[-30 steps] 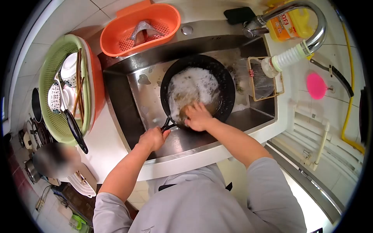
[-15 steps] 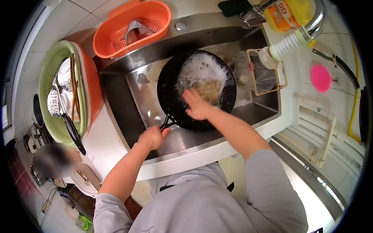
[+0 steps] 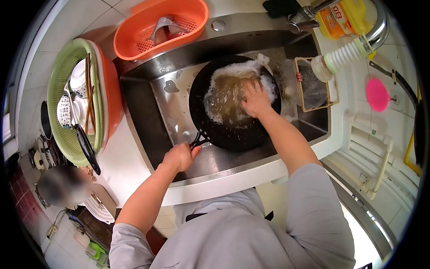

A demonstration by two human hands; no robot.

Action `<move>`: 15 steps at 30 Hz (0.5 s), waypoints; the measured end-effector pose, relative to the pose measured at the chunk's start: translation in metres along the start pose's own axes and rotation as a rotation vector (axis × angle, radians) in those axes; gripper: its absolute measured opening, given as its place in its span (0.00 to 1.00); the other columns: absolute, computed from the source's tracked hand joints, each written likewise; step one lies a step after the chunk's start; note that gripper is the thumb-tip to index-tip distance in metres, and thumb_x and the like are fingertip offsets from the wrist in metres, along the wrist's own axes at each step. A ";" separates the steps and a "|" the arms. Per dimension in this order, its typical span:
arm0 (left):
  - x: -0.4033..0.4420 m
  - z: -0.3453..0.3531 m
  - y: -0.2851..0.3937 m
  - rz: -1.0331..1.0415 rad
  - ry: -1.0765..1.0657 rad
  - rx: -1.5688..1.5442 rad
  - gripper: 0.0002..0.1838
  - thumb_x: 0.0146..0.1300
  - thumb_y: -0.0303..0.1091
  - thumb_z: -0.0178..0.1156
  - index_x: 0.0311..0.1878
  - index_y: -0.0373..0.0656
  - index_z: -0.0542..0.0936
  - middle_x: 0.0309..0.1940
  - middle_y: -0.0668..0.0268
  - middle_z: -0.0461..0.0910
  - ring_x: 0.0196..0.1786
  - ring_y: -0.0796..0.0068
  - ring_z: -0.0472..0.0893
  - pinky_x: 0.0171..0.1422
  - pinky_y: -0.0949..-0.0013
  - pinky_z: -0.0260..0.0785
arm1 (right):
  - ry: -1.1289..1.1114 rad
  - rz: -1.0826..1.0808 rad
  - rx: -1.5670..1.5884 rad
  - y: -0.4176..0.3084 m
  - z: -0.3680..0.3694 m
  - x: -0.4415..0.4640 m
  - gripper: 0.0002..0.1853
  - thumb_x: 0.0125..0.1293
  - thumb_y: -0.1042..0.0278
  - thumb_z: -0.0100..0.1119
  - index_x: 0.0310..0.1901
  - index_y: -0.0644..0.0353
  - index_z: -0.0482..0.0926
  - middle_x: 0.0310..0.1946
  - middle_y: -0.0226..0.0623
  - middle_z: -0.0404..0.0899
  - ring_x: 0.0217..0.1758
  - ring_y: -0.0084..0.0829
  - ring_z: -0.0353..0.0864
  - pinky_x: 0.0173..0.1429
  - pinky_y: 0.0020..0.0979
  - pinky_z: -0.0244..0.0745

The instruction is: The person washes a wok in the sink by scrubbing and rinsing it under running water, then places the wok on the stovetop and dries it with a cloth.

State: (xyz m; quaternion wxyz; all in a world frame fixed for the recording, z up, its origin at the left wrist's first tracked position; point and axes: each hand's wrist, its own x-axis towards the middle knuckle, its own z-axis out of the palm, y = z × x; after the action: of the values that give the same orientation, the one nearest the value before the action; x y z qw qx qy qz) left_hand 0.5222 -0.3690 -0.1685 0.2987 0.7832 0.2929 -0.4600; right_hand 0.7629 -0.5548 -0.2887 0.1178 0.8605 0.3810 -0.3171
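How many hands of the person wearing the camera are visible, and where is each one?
2. The left hand grips the handle of the black pan; the right hand is inside the pan, at the foamy water. Neither is hidden.

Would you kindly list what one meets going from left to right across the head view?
Green basket → left hand → black pan → wire-framed holder → pink disc.
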 end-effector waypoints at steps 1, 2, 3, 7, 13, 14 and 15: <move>-0.001 -0.001 0.001 0.000 -0.016 0.008 0.32 0.70 0.61 0.46 0.48 0.36 0.79 0.45 0.47 0.82 0.53 0.47 0.79 0.57 0.52 0.71 | -0.008 0.042 0.076 -0.003 0.004 -0.008 0.34 0.72 0.48 0.41 0.73 0.60 0.56 0.78 0.39 0.44 0.81 0.43 0.38 0.80 0.46 0.37; -0.001 -0.001 0.000 0.000 -0.026 0.005 0.32 0.70 0.61 0.46 0.48 0.36 0.79 0.46 0.47 0.82 0.53 0.47 0.79 0.57 0.52 0.71 | -0.078 0.006 0.046 -0.008 0.007 -0.014 0.35 0.72 0.48 0.40 0.73 0.62 0.55 0.78 0.41 0.43 0.81 0.44 0.37 0.80 0.48 0.35; 0.001 0.000 -0.001 0.004 -0.036 0.002 0.32 0.70 0.61 0.46 0.48 0.36 0.79 0.46 0.47 0.82 0.53 0.47 0.79 0.57 0.52 0.71 | -0.147 -0.026 0.013 -0.018 0.007 -0.020 0.36 0.72 0.47 0.39 0.73 0.64 0.53 0.78 0.42 0.42 0.81 0.44 0.36 0.80 0.49 0.34; -0.001 -0.004 0.002 0.003 -0.054 -0.006 0.32 0.70 0.61 0.47 0.49 0.37 0.80 0.47 0.47 0.82 0.54 0.47 0.79 0.58 0.52 0.71 | -0.180 -0.249 0.013 -0.045 0.021 -0.040 0.40 0.71 0.45 0.37 0.74 0.69 0.47 0.78 0.47 0.38 0.81 0.44 0.29 0.77 0.61 0.25; -0.001 -0.004 0.002 -0.004 -0.048 -0.013 0.31 0.69 0.60 0.48 0.49 0.37 0.80 0.47 0.47 0.82 0.54 0.48 0.79 0.57 0.53 0.71 | -0.114 -0.409 0.322 -0.106 0.040 -0.042 0.36 0.72 0.54 0.37 0.72 0.75 0.48 0.76 0.57 0.41 0.81 0.49 0.31 0.80 0.53 0.24; -0.002 -0.004 0.002 -0.008 -0.051 -0.011 0.31 0.69 0.60 0.48 0.49 0.37 0.80 0.47 0.48 0.82 0.54 0.48 0.79 0.57 0.53 0.71 | -0.193 -0.418 0.402 -0.105 0.038 -0.043 0.35 0.72 0.54 0.37 0.72 0.73 0.49 0.76 0.56 0.41 0.81 0.49 0.33 0.80 0.51 0.25; -0.002 -0.005 0.003 -0.008 -0.052 -0.008 0.31 0.69 0.60 0.48 0.49 0.37 0.80 0.47 0.48 0.82 0.54 0.48 0.79 0.57 0.53 0.71 | -0.268 -0.423 0.480 -0.101 0.036 -0.043 0.35 0.72 0.53 0.37 0.72 0.71 0.49 0.76 0.55 0.40 0.80 0.50 0.34 0.80 0.49 0.27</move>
State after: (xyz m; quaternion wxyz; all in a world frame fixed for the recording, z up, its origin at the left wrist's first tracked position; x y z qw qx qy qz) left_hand 0.5267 -0.3676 -0.1641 0.3076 0.7685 0.2899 -0.4803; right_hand 0.6507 -0.5273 -0.2852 -0.1071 0.7162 0.4466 -0.5254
